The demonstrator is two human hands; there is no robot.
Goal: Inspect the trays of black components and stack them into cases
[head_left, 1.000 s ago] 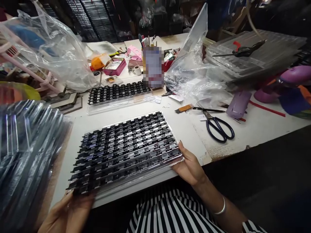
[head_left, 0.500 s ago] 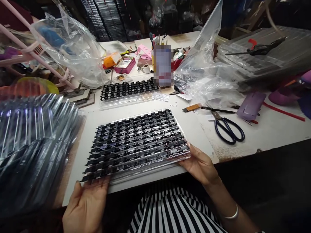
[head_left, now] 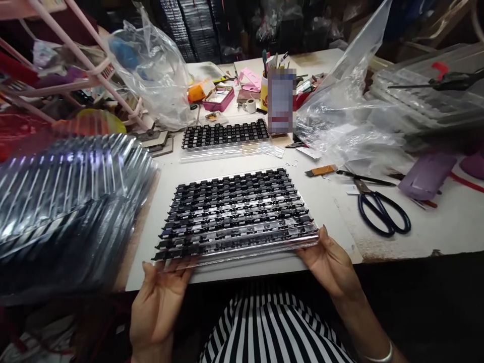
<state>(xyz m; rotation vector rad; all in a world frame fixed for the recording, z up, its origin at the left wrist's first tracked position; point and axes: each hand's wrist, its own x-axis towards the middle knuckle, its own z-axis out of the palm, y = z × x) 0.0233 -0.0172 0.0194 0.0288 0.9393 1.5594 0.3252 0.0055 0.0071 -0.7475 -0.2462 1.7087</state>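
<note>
A clear plastic tray [head_left: 257,248] filled with rows of small black parts [head_left: 238,212] lies over the white table's front area, its near edge slightly raised. My left hand [head_left: 161,297] grips its near left corner, thumb at the side and fingers underneath. At the near right corner my right hand [head_left: 330,259] holds the same tray, with the thumb on the edge and the fingers below. Beyond it, a second clear tray [head_left: 227,151] bears more black parts.
A tall stack of clear trays [head_left: 75,201] stands on the left. To the right lie scissors [head_left: 383,214], a cutter [head_left: 321,171] and a purple object [head_left: 427,176]. Crumpled plastic bags [head_left: 351,121] sit behind them. A pink rack [head_left: 83,70] rises at far left.
The view has swung left, so everything appears further right. Both hands still hold the tray, whose near edge looks slightly further from me.
</note>
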